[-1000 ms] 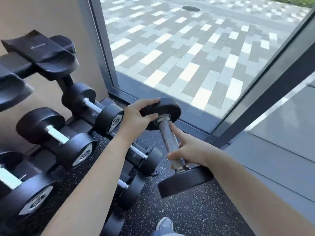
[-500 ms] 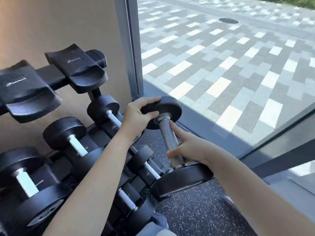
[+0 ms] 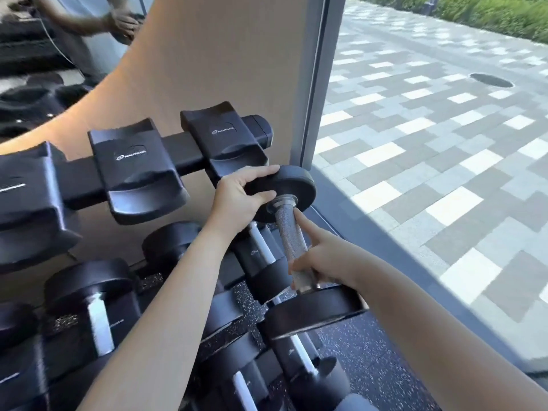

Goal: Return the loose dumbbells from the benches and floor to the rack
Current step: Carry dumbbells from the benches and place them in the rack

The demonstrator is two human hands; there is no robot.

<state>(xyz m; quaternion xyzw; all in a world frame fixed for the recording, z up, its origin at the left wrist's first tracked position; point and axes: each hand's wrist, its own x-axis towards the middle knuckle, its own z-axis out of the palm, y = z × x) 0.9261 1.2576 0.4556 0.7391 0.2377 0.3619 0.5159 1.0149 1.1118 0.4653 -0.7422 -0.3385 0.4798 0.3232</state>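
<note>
Moved: since a second ago the dumbbell (image 3: 287,237) has come up from beside the lower tiers to the top rail's level.
Dumbbell: in the air before the rack (image 3: 178,149), carried by both hands; it seems to touch no cradle.
Axis: tilted, with the near head (image 3: 314,314) low and toward the person and the far head (image 3: 292,182) high, away and slightly left.
Left hand (image 3: 237,200): clamped on the far head, fingers over its rim and thumb on its inner face; it is the hand nearer the rack.
Right hand (image 3: 326,259): curled round the handle's lower end just above the near head, forefinger laid along the bar.
End cradle (image 3: 228,143): bare, just left of the far head and a little higher.
Lower tiers: other dumbbells (image 3: 89,292) rest there.
Coming move, I judge: a short lift up and left, led by the left hand, to seat the far head in that cradle.
</note>
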